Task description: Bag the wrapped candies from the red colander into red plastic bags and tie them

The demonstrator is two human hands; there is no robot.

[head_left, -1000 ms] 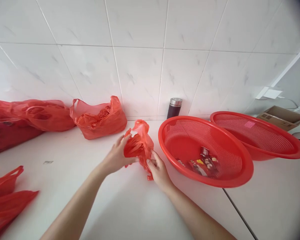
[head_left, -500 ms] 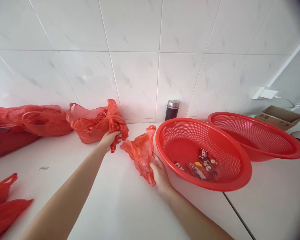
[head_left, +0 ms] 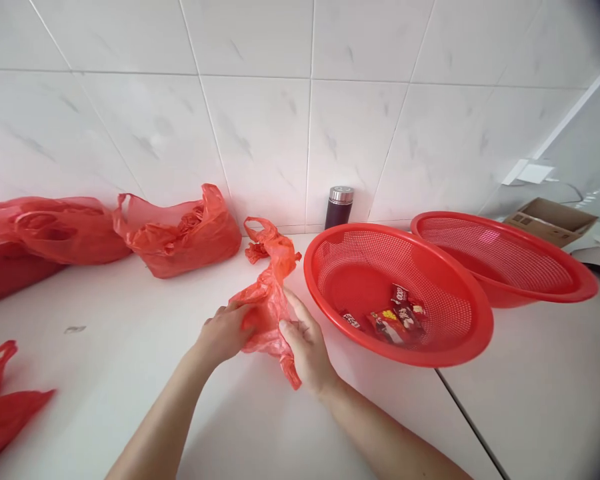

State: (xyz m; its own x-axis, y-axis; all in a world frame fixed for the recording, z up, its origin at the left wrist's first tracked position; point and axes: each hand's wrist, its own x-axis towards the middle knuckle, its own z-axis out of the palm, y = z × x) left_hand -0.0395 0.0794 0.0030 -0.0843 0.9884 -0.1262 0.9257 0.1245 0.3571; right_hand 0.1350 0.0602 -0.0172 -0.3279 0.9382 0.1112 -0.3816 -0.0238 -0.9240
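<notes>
A thin red plastic bag [head_left: 267,293] lies crumpled on the white counter [head_left: 130,333], its handles reaching toward the wall. My left hand [head_left: 225,331] grips the bag's left side with curled fingers. On the bag's right side, my right hand [head_left: 305,347] pinches the plastic between thumb and fingers. Just to the right stands a red mesh basket [head_left: 455,333] with a few small snack packets [head_left: 395,317] inside.
A second red basket [head_left: 570,283] sits behind the first. A dark flask [head_left: 339,208] stands by the tiled wall. Filled red bags [head_left: 180,230] lie at the back left, flat red bags [head_left: 0,400] at the left edge. A cardboard box [head_left: 550,219] is far right.
My left hand left the filled bag by the wall and came back to the small bag. Both hands now hold it, nearer to me.
</notes>
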